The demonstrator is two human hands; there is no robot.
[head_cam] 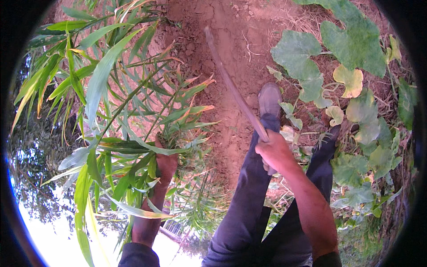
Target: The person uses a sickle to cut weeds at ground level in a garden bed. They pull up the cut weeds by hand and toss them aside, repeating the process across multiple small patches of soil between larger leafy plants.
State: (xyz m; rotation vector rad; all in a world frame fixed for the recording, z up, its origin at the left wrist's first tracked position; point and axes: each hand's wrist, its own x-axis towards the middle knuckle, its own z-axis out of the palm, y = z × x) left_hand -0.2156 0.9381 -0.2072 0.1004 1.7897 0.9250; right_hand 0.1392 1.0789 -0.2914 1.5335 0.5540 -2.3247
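My right hand (pixel 275 152) is closed around the lower end of a long, slightly curved wooden stick (pixel 230 78). The stick slants up and to the left, its far end over the bare soil. On the left, my left hand (pixel 166 162) is in among leafy green stalks (pixel 110 120) with long narrow leaves, some brown or yellow at the tips. The stalks bunch at this hand, which looks closed on them, though leaves cover most of its fingers. Several leaves hang across the left forearm.
Reddish bare soil (pixel 233 40) runs up the middle. Broad-leaved vines (pixel 297 53) spread along the right, with dry straw (pixel 310 20) behind. My shoe (pixel 269 96) stands on the soil, below the stick. More narrow-leaved plants (pixel 196 200) grow between my left arm and my leg.
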